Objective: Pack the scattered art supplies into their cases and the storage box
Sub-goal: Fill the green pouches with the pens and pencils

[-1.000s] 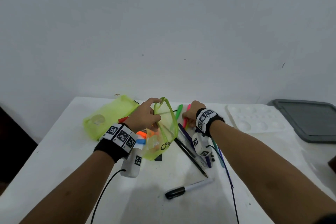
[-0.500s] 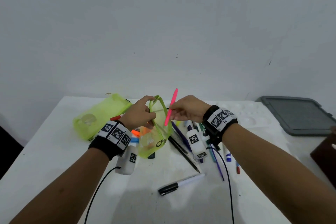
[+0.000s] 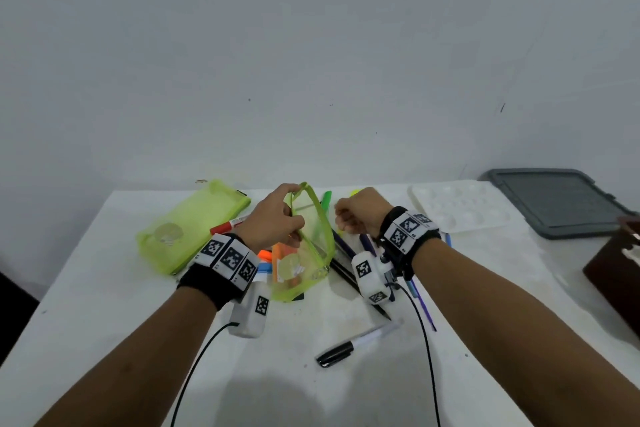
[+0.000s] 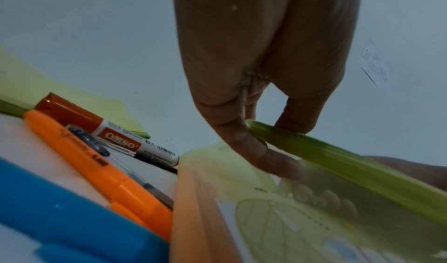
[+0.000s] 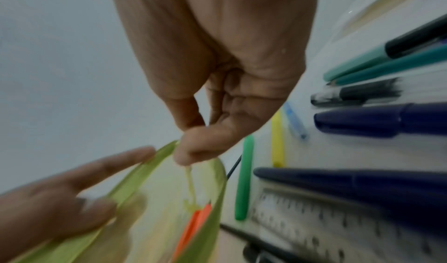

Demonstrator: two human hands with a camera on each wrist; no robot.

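Pink pen gone from right hand [image 3: 358,215], grip now curled empty; left hand [image 3: 273,218] pinches pouch [image 3: 311,246] rim.

A lime-green pouch [image 3: 308,246] of thin, see-through mesh cloth with a duller fabric rim; an orange highlighter [image 4: 96,171] in smooth, slightly glossy plastic; a white paint palette [image 3: 457,208], smooth moulded plastic; a matt white table [image 3: 104,305]; a matt grey plastic lid [image 3: 554,201].
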